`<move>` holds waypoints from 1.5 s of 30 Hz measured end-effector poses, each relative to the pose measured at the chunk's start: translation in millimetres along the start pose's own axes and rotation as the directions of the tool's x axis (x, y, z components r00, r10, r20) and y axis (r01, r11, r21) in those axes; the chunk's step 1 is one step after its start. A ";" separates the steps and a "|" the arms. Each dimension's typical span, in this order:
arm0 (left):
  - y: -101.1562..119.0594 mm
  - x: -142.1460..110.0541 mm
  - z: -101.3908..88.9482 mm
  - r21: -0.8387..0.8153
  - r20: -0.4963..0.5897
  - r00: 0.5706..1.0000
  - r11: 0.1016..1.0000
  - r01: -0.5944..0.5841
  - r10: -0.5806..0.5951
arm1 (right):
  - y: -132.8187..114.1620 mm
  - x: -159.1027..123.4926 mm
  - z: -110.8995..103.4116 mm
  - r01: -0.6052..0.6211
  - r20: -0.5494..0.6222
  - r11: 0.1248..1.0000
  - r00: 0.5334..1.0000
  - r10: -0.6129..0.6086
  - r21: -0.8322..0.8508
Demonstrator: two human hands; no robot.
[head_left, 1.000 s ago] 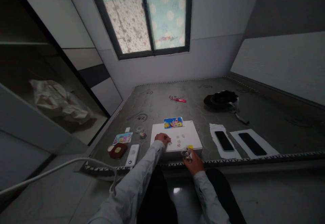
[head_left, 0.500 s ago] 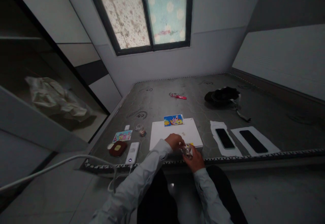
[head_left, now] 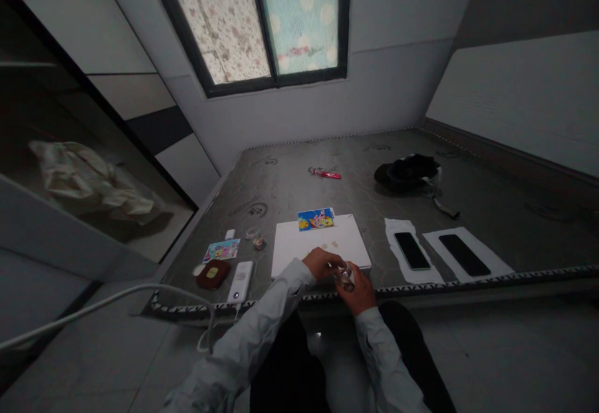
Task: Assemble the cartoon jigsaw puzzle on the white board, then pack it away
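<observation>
In my right hand (head_left: 359,291) is a small clear jar (head_left: 346,281) with brownish bits inside, held over the front edge of a white box (head_left: 344,236). My left hand (head_left: 324,263) is bent over the jar's mouth with its fingers drawn together; whatever they pinch is too small to make out. A few tiny pale pieces (head_left: 334,244) lie on the box top. At the box's far edge rests a blue cartoon card (head_left: 316,219). Left of the box stand a second small jar (head_left: 259,242) and a clear round lid (head_left: 253,233).
On the left are a white power bank (head_left: 241,281) with a cable, a brown case (head_left: 213,274), and a second cartoon card (head_left: 221,250). Two phones (head_left: 412,251) lie on white paper at right. Farther back are a dark cap (head_left: 407,174) and a red-wrapped item (head_left: 326,173).
My left fingers have come in from just left of the jar to its mouth. More pale pieces now show on the box top. The view has shifted slightly.
</observation>
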State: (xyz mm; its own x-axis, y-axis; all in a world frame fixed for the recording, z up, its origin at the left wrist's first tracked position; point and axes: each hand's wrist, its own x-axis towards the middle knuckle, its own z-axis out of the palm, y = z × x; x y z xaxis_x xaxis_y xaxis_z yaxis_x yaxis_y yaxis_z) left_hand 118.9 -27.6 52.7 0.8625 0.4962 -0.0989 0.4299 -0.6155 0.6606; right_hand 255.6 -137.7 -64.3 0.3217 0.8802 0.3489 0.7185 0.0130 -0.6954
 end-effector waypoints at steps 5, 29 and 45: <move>-21.6 -3.7 -11.0 -0.180 -0.230 0.969 0.983 0.044 -0.085 | -2.4 0.0 -2.6 -0.020 0.003 1.000 1.000 0.020 -0.016; -113.0 5.4 -9.4 0.105 -0.229 0.842 0.848 0.520 -0.488 | 10.4 1.5 2.3 -0.036 0.008 0.999 0.999 0.036 0.007; -105.7 0.3 -6.7 0.048 -0.245 0.819 0.838 0.544 -0.518 | 11.1 -0.2 2.3 -0.023 -0.017 0.999 1.000 0.023 -0.026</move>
State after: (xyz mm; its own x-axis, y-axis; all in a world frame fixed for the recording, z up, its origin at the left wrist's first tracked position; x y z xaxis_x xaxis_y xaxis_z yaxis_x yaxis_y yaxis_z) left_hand 71.9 41.7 -12.2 0.4182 0.8759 -0.2408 0.8423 -0.2747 0.4638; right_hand 262.1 -136.6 -73.5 0.3487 0.8719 0.3437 0.7267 -0.0200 -0.6867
